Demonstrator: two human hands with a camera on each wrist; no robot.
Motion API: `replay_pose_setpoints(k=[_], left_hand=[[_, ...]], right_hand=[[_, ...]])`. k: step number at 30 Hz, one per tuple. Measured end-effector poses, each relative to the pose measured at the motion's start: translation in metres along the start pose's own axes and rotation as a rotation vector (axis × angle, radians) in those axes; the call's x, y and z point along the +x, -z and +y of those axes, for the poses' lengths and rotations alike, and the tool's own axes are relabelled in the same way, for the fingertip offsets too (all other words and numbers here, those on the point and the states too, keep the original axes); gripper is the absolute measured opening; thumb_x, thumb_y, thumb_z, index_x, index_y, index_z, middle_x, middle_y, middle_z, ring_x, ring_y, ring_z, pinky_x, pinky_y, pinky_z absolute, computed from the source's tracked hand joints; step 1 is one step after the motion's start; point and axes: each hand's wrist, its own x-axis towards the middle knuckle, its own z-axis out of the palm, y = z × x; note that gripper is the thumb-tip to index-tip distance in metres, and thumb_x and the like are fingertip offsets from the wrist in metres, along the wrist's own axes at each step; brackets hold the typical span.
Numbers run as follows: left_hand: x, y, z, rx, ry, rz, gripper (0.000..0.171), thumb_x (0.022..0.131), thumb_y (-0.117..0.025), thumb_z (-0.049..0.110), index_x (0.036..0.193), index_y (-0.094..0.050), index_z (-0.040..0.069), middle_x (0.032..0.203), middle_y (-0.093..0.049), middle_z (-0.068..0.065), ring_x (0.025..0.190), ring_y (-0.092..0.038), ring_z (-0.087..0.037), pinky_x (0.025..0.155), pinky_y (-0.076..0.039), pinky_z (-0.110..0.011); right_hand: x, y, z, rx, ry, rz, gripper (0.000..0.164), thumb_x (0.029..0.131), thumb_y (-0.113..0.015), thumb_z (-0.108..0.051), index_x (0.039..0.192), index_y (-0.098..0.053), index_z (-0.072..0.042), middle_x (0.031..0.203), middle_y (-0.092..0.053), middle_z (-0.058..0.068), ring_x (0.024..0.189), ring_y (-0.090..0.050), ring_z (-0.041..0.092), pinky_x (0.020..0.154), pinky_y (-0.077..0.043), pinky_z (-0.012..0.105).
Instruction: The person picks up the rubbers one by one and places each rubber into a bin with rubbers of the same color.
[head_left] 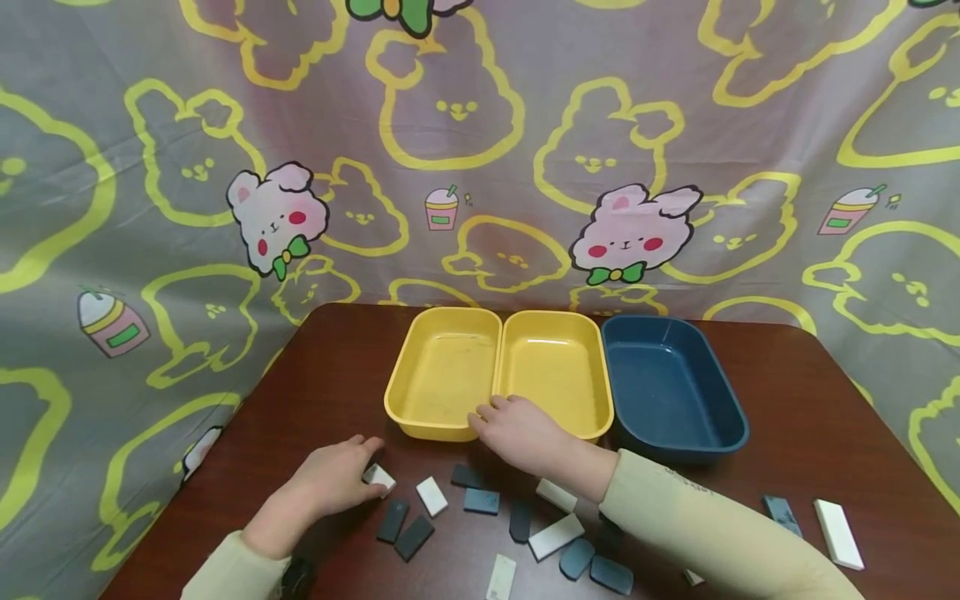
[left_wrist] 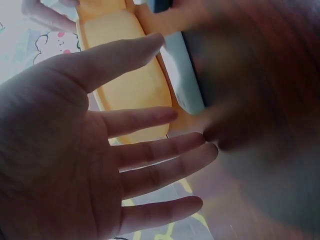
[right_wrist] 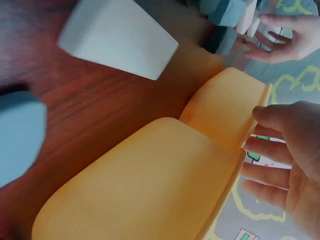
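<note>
Left hand: fingers fairly straight and spread, thumb apart, palm bare in its wrist view; it grips nothing.
White block: on the brown table, between the left thumb and fingers in the head view; I cannot tell whether they touch it.
Right hand: fingers loosely extended, holding nothing, at the near rims where 2 yellow trays meet; contact with a rim is unclear.
Blue tray: just beside the yellow pair, on the right.
2nd white block: just right of the 1st.
2 dark blocks: side by side, on the near side of those white blocks.
Backdrop: cloth with rabbit faces.
</note>
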Motion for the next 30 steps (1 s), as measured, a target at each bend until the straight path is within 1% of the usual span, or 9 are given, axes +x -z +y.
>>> replay_pose_setpoints(k=[3,6,10,13,18,22,25,28,30], left_hand=[[-0.001,-0.003,0.004,-0.005,-0.013,0.012,0.051,0.072,-0.084,0.036,0.106,-0.066,0.003,0.091,-0.06,-0.008,0.072,-0.058,-0.021,0.064,-0.049,-0.042],[-0.001,-0.005,0.007,-0.022,-0.007,0.003,0.042,0.071,-0.085,0.033,0.096,-0.065,0.005,0.081,-0.055,-0.003,0.064,-0.049,-0.016,0.059,-0.045,-0.038],[0.001,-0.005,0.008,-0.049,-0.005,0.012,0.035,0.07,-0.086,0.03,0.084,-0.062,0.008,0.073,-0.053,0.0,0.063,-0.047,-0.015,0.06,-0.044,-0.038],[0.003,-0.004,0.007,-0.072,-0.012,0.019,0.035,0.068,-0.087,0.028,0.08,-0.061,0.009,0.07,-0.053,0.001,0.063,-0.047,-0.016,0.06,-0.044,-0.038],[0.005,-0.001,0.002,-0.142,-0.003,0.002,0.034,0.067,-0.088,0.025,0.083,-0.063,0.007,0.071,-0.054,0.001,0.064,-0.047,-0.015,0.061,-0.043,-0.037],[0.006,0.001,-0.008,-0.173,0.024,0.011,0.035,0.068,-0.087,0.024,0.089,-0.065,0.007,0.072,-0.053,0.002,0.064,-0.047,-0.014,0.06,-0.043,-0.036],[0.007,0.006,-0.018,-0.178,0.042,0.044,0.037,0.069,-0.086,0.023,0.094,-0.065,0.005,0.076,-0.055,0.002,0.066,-0.05,-0.013,0.061,-0.045,-0.035],[0.008,0.016,-0.026,-0.187,0.055,0.089,0.038,0.071,-0.085,0.021,0.099,-0.065,0.003,0.081,-0.057,0.0,0.07,-0.053,-0.013,0.062,-0.047,-0.036],[0.011,0.024,-0.029,-0.185,0.055,0.132,0.04,0.073,-0.084,0.02,0.102,-0.064,0.002,0.085,-0.059,-0.001,0.073,-0.056,-0.015,0.064,-0.049,-0.038]], right_hand=[[0.004,-0.001,0.001,-0.02,0.011,0.019,0.01,0.091,-0.068,-0.016,0.099,-0.072,-0.016,0.086,-0.065,-0.002,0.073,-0.057,0.015,0.062,-0.048,0.027],[0.006,-0.004,0.001,-0.03,0.014,0.033,0.007,0.089,-0.068,-0.013,0.092,-0.073,-0.016,0.08,-0.064,-0.002,0.069,-0.057,0.015,0.058,-0.047,0.027],[0.008,-0.004,0.003,-0.006,0.0,0.035,0.007,0.087,-0.069,-0.011,0.088,-0.073,-0.017,0.075,-0.062,-0.002,0.065,-0.058,0.015,0.056,-0.048,0.027],[0.01,-0.003,0.004,0.01,-0.006,0.037,0.007,0.087,-0.069,-0.011,0.086,-0.073,-0.017,0.073,-0.061,-0.002,0.063,-0.058,0.014,0.055,-0.047,0.027],[0.011,-0.003,0.004,0.016,-0.003,0.053,0.012,0.087,-0.068,-0.008,0.083,-0.073,-0.017,0.07,-0.059,-0.002,0.06,-0.057,0.014,0.052,-0.046,0.027],[0.012,-0.004,0.004,0.012,-0.007,0.073,0.013,0.087,-0.067,-0.007,0.081,-0.073,-0.017,0.069,-0.059,-0.003,0.06,-0.057,0.013,0.051,-0.046,0.026],[0.011,-0.004,0.003,0.003,-0.01,0.086,0.013,0.086,-0.067,-0.007,0.079,-0.072,-0.017,0.069,-0.059,-0.003,0.059,-0.057,0.013,0.051,-0.046,0.026],[0.011,-0.005,0.003,-0.004,-0.013,0.085,0.012,0.086,-0.068,-0.008,0.079,-0.071,-0.017,0.068,-0.058,-0.002,0.059,-0.057,0.013,0.05,-0.046,0.026],[0.011,-0.005,0.003,-0.008,-0.013,0.083,0.012,0.086,-0.068,-0.008,0.079,-0.071,-0.017,0.068,-0.058,-0.002,0.059,-0.056,0.013,0.05,-0.045,0.026]])
